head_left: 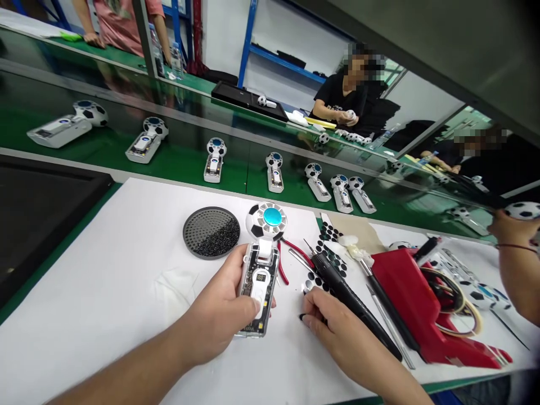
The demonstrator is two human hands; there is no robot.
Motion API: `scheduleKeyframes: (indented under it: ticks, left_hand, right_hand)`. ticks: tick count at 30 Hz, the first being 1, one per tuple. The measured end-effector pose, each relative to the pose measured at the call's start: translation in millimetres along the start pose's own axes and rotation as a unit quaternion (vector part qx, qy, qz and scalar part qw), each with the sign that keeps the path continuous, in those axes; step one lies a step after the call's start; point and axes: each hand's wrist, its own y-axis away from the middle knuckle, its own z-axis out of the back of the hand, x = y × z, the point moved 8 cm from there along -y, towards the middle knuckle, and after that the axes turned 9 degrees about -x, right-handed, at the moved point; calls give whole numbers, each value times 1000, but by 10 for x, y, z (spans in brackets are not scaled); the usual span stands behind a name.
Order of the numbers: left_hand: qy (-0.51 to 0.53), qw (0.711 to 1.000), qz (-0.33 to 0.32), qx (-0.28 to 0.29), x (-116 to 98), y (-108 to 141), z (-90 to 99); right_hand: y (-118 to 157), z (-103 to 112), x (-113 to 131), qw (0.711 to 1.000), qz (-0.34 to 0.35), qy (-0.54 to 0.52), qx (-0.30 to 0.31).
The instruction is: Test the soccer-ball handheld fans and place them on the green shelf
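My left hand [223, 306] is wrapped round a handheld fan [262, 281] with a clear body, a small lit display and a football-patterned head with a blue disc. My thumb lies on the white strip of its front. To the right, my right hand [333, 320] hovers low over the white sheet, its fingers closed in a pinch. A small black round sticker [302, 317] shows at the thumb tip. Beside that hand are loose black round stickers [314, 279] and a black electric screwdriver [350, 301]. Red-handled pliers [283, 264] lie behind the fan.
A round dish [202, 222] of tiny dark screws stands at the back. At the right is a red tape dispenser [409, 298] with tape rolls. Several similar fans [275, 174] line the green conveyor belt [181, 163]. Another person's hand [514, 225] holds a football-patterned head at far right.
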Motion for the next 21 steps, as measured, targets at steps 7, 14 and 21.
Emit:
scheduleKeyframes:
  ticks: [7, 14, 21]
  left_hand:
    - [4, 1000, -15, 9, -31, 7, -23]
    - [-20, 999, -33, -14, -37, -16, -22]
    - [-94, 992, -59, -61, -143, -35, 53]
  right_hand:
    - [74, 156, 64, 999, 21, -38, -11]
    - [-80, 552, 819, 966, 134, -212, -57]
    - [-349, 457, 1223, 972, 170, -147, -67]
